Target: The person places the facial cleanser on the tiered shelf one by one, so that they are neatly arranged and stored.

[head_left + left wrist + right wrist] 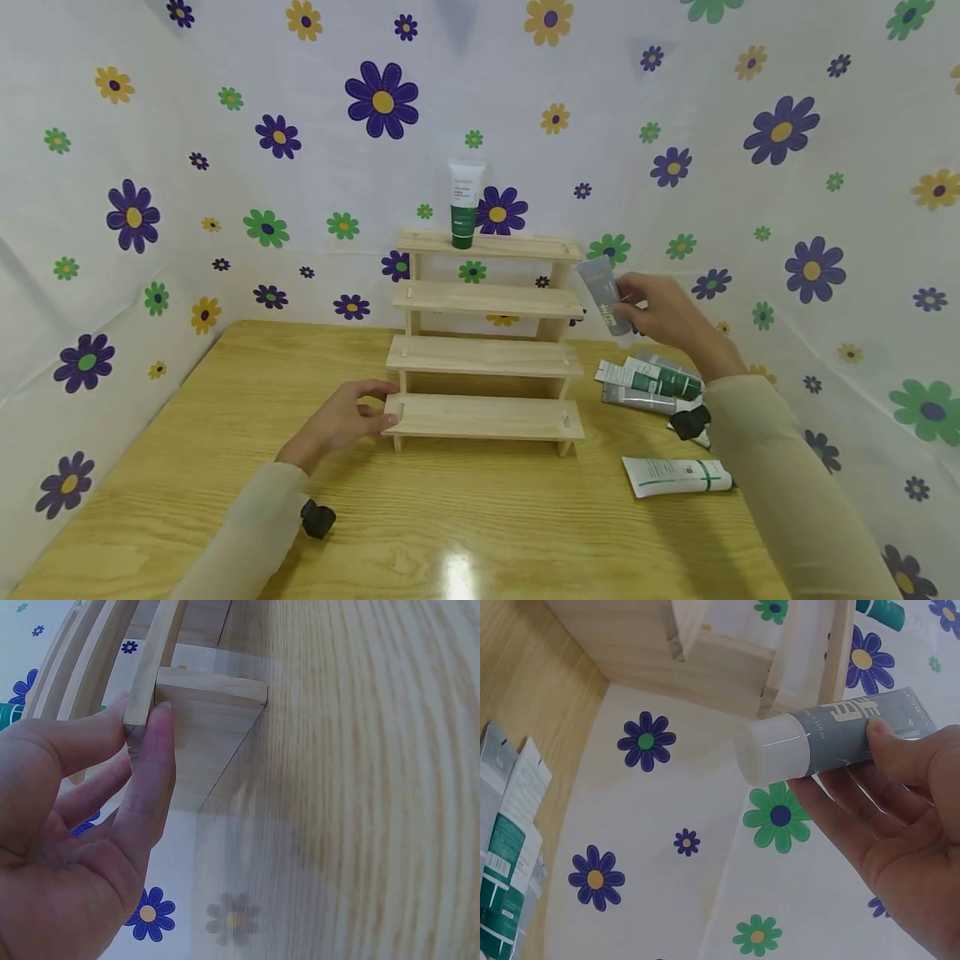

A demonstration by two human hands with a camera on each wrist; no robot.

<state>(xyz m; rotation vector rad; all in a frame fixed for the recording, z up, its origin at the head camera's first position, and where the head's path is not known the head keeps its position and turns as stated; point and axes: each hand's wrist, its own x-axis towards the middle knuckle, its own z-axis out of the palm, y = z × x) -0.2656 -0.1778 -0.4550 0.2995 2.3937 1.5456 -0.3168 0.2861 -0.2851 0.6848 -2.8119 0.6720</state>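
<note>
A wooden four-step display rack (487,358) stands on the table. My left hand (352,417) pinches the left end of its lowest shelf; in the left wrist view thumb and forefinger grip the shelf board (150,682). To the right of the rack, my right hand (663,308) holds a grey squeeze tube (603,296) in the air, tilted, its crimped end up. The right wrist view shows the tube's white cap (772,750) and pale lettering. One white and green tube (465,204) stands cap down on the top shelf, left of its middle.
Right of the rack lies a pile of several green, white and grey tubes (652,383), partly behind the right forearm. Nearer the front, a white tube with green stripes (675,477) lies on the table (360,525). Flower-printed white cloth (315,167) walls the back and sides.
</note>
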